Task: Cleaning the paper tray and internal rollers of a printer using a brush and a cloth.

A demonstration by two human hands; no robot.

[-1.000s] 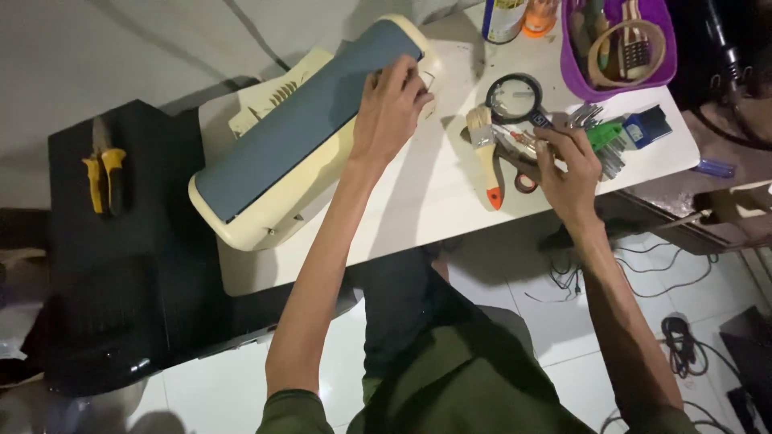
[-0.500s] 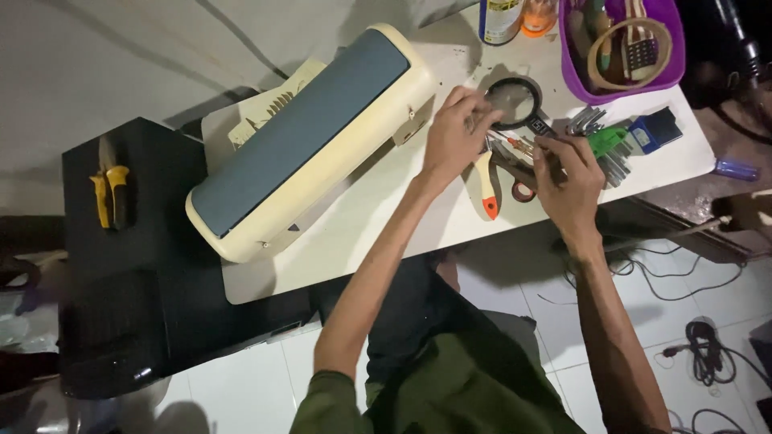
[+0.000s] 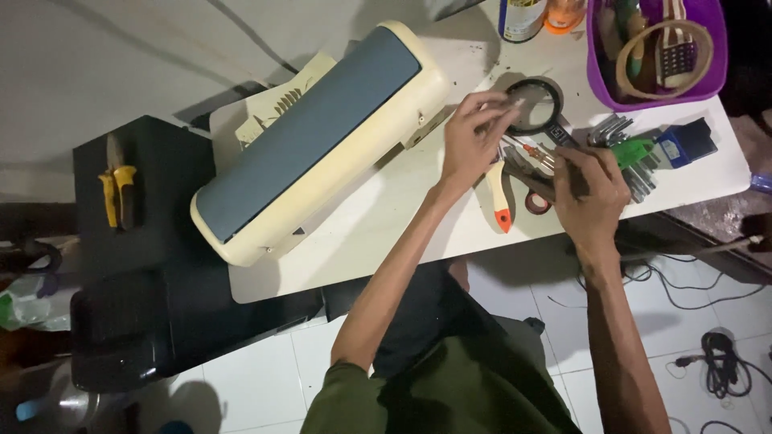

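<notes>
My left hand (image 3: 473,138) reaches across the white table (image 3: 378,217). Its fingertips are at the rim of a black magnifying glass (image 3: 537,104), over a pile of small tools (image 3: 531,157). Whether it pinches anything is hidden. My right hand (image 3: 591,197) lies on the same pile with its fingers curled around a dark slim tool (image 3: 563,165). A brush with a cream handle and orange tip (image 3: 500,197) lies between my hands. A cream machine with a grey-blue top (image 3: 314,137) lies slanted to the left of my left hand.
A purple basket (image 3: 599,68) with a tape roll and other tools stands at the back right, with cans beside it. Metal keys and a green-handled tool (image 3: 635,153) lie to the right. Yellow-handled pliers (image 3: 117,193) rest on a black stand. Cables (image 3: 724,362) trail on the tiled floor.
My left hand left the cream machine's far end and moved right to the tool pile by the magnifying glass. My right hand stayed on the tools.
</notes>
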